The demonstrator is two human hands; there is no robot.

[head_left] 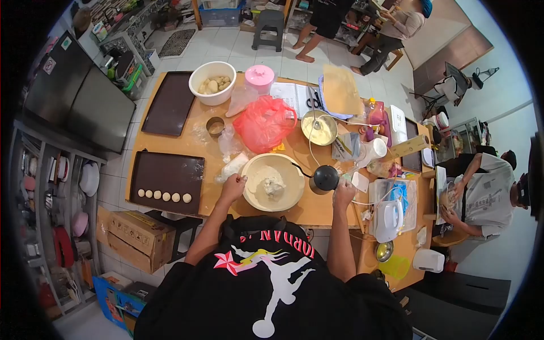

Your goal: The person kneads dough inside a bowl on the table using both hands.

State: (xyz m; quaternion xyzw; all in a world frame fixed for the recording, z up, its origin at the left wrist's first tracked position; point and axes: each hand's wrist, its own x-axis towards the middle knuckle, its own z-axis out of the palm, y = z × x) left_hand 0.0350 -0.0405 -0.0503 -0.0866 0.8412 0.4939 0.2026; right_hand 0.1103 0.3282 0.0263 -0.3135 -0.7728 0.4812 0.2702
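Observation:
A large cream mixing bowl (254, 195) stands at the table's front edge, with flour and a pale, wet-looking lump (274, 188) inside. My left hand (233, 187) is closed on the bowl's left rim. On the other side, my right hand (343, 194) is closed at the handle side of a black gooseneck kettle (324, 179). The kettle's thin spout points left over the bowl's right rim. Whether liquid is flowing is too small to see. To the left, a dark baking tray (167, 173) carries a row of several small dough balls (165, 196) along its front edge.
Behind the bowl are a red plastic bag (264, 126), a steel bowl of yellowish mix (319, 128) and a white tub of dough pieces (212, 83). A white hand mixer (389, 220) lies right. A cardboard box (139, 238) sits below left. Other people are right and behind.

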